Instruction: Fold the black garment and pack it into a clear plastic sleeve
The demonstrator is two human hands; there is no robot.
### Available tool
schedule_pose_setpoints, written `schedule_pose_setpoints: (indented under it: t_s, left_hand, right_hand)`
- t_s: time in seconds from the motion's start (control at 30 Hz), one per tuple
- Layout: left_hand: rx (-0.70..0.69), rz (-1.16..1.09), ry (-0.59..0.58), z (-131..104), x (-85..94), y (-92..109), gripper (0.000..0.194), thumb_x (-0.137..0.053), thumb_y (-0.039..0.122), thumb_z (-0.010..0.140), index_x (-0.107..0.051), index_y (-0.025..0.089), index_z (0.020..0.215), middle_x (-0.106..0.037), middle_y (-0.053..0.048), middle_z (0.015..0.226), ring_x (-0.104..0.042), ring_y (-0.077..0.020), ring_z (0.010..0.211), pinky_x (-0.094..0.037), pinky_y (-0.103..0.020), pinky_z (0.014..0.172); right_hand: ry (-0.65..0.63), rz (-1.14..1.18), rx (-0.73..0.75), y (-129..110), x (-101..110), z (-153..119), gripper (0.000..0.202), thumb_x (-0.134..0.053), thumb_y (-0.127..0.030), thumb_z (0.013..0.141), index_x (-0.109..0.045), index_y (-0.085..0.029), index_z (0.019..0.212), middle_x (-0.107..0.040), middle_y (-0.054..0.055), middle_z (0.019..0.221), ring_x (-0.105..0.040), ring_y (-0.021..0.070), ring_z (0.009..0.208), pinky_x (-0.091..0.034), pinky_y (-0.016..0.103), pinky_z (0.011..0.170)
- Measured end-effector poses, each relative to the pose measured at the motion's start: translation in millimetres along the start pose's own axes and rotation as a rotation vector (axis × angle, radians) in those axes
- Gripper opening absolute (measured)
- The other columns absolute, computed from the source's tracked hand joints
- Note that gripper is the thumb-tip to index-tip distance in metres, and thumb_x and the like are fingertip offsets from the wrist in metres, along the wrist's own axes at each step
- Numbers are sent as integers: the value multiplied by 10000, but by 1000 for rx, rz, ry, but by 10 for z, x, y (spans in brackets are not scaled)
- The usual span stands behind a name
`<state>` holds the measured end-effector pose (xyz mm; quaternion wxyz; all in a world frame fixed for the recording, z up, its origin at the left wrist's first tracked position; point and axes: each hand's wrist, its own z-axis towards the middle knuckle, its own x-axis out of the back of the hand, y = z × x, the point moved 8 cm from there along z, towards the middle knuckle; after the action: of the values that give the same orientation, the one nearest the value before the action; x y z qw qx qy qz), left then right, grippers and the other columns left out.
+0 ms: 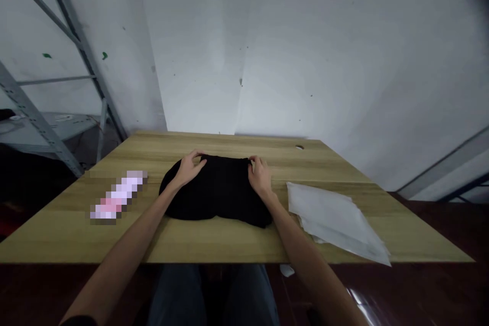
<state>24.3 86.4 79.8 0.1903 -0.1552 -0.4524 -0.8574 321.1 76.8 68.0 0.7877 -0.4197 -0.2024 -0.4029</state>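
A black garment (pixel 225 188) lies spread on the wooden table in front of me, shaped like shorts. Its straight top edge looks like a waistband and faces the wall; the lower edge has a small notch near the middle. At the left end of that top edge, my left hand (pixel 189 167) pinches the cloth between thumb and fingers. My right hand (pixel 260 173) grips the opposite top corner, its fingers curled over the fabric. Both forearms reach across the sides of the garment and cover part of it.
Several translucent white plastic bags (pixel 332 216) lie stacked to the right, overhanging the front edge slightly. A blurred pink-and-white item (pixel 119 196) rests on the left of the wooden table (pixel 183 244). Metal shelving (pixel 42 125) stands at the left; a white wall (pixel 267 61) is behind.
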Motion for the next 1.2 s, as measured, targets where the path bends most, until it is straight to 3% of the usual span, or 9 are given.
schedule_pose_setpoints:
  t_s: [0.17, 0.3, 0.5, 0.63, 0.77, 0.87, 0.97, 1.07, 1.2]
  left_hand:
    - [84, -153, -92, -20, 19, 89, 295, -615, 265, 814, -564, 236, 1103, -770, -72, 1129, -731, -237, 1142, -563, -435, 1062]
    - [75, -191, -137, -48, 57, 258, 293, -561, 209, 735, -511, 248, 1021, -765, -48, 1033, -734, -217, 1040, -578, -424, 998]
    - [-54, -2, -231, -331, 130, 527, 189, -555, 190, 748, -546, 260, 923, -757, -12, 934, -732, -219, 957, -558, -426, 1018]
    - [-137, 126, -340, -594, 131, 572, 253, -515, 146, 753, -629, 273, 939, -785, -8, 992, -742, -237, 1017, -566, -411, 999]
    - [-130, 134, -208, -603, 265, 568, 278, -455, 145, 838, -659, 271, 979, -790, -9, 1041, -730, -230, 1107, -554, -415, 1053]
    - [-44, 262, 51, -526, 507, 436, 255, -448, 210, 928, -652, 258, 1074, -767, -53, 1138, -710, -253, 1135, -545, -436, 1070]
    - [64, 512, 260, -506, 741, 197, 300, -511, 348, 967, -648, 206, 1194, -731, -151, 1235, -649, -359, 1248, -482, -541, 1132]
    - [107, 601, 196, -472, 756, -65, 354, -534, 430, 963, -686, 201, 1186, -738, -173, 1229, -637, -403, 1258, -465, -580, 1138]
    - [84, 488, 142, -434, 742, -183, 284, -523, 363, 943, -726, 257, 1111, -783, -87, 1161, -702, -322, 1159, -528, -486, 1086]
  right_hand:
    - [-14, 325, -127, 113, 40, 80, 185, -490, -204, 805, -614, -237, 938, -754, 62, 974, -711, 242, 958, -538, 378, 943]
    - [-71, 433, -140, 139, 102, 120, 172, -467, -185, 726, -592, -245, 828, -732, 37, 840, -703, 223, 804, -549, 332, 799]
    - [-137, 281, -100, 107, 271, -292, 320, -436, -118, 689, -671, -245, 864, -778, 16, 905, -737, 217, 850, -547, 315, 805]
    - [-196, 141, -37, 11, 388, -620, 419, -436, -51, 709, -744, -275, 883, -813, -7, 989, -762, 222, 952, -556, 333, 907]
    - [-218, 118, 19, -202, 513, -663, 472, -417, -24, 741, -780, -291, 882, -818, -17, 1078, -753, 225, 1089, -544, 372, 1017]
    - [-192, 116, 59, -403, 559, -655, 465, -411, -47, 787, -788, -291, 908, -809, -12, 1141, -718, 219, 1192, -521, 397, 1082]
    - [-204, 88, 98, -543, 476, -764, 441, -431, -102, 864, -790, -293, 1035, -798, 10, 1193, -699, 229, 1231, -484, 441, 1140]
    - [-175, 58, 136, -578, 408, -924, 412, -439, -144, 920, -773, -303, 1100, -788, 22, 1224, -686, 243, 1256, -404, 511, 1218]
    - [-99, 13, 186, -530, 463, -1037, 397, -433, -154, 947, -762, -292, 1119, -771, 52, 1260, -666, 257, 1284, -417, 527, 1197]
